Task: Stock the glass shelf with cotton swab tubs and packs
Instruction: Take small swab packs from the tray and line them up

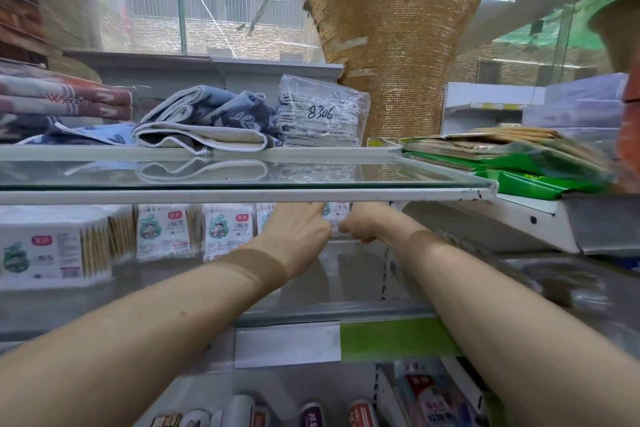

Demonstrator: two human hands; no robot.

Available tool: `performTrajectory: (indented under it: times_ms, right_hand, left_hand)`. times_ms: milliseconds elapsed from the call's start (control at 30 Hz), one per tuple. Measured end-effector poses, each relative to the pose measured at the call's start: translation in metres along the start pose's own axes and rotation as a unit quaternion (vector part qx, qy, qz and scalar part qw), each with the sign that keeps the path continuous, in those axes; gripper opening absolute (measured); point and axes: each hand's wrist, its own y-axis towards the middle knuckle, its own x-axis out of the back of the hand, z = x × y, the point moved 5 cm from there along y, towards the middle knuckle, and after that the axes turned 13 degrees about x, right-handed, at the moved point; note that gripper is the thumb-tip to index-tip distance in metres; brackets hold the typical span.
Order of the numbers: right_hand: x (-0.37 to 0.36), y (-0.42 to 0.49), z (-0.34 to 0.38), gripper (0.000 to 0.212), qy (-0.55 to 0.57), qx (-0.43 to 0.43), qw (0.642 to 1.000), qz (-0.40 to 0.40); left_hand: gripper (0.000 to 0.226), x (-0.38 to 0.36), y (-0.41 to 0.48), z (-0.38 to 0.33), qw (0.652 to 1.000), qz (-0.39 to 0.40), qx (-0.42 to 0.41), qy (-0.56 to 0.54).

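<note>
A clear plastic bag of folded white cloths (322,114) has "8306" written on it in black pen. It sits on the glass shelf with a white front rim (242,196), next to some folded blue and grey towels (207,118). The folded red and grey towels (62,100) at the far left show a big "W", but the other letters are too blurry to read. Under the glass, a row of clear cotton swab packs (194,230) stands on the lower shelf (349,274). Each pack has a red badge, the words "棉签" and the number "70". A big white cotton swab tub (45,253) stands at the left end, and its writing is smeared. Both arms reach in under the rim to one small cotton swab pack (338,212) at the right end of the row. Only a bit of its label shows between the hands. The right hand (360,229) is curled and pinches the bottom edge of the pack. The left hand (298,234) touches the pack's left side, but its fingertips are hidden behind the rim, so its hold cannot be told. The flat green packs (526,166) on the right are blurry, and the bottles (311,414) at the bottom are cut off.
</note>
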Motion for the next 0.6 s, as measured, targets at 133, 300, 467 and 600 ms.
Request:
performTrajectory:
  times_ms: [133, 300, 467, 600]
  right_hand:
    - [0.013, -0.022, 0.005, 0.018, -0.041, 0.050, 0.997, -0.047]
    - [0.025, -0.057, 0.006, 0.015, -0.001, 0.066, 0.994, -0.085]
    - [0.037, -0.086, -0.006, 0.019, 0.018, 0.035, 0.996, -0.083]
    - [0.043, -0.112, -0.024, 0.019, 0.064, 0.041, 0.993, -0.093]
  left_hand:
    - [0.016, 0.005, -0.002, 0.000, 0.999, -0.015, 0.006, -0.034]
    - [0.017, 0.017, -0.005, -0.005, 0.997, -0.022, 0.002, -0.070]
    - [0.024, 0.031, -0.008, -0.028, 0.994, -0.012, -0.029, -0.103]
    - [0.029, 0.044, -0.007, -0.047, 0.991, -0.013, -0.045, -0.127]
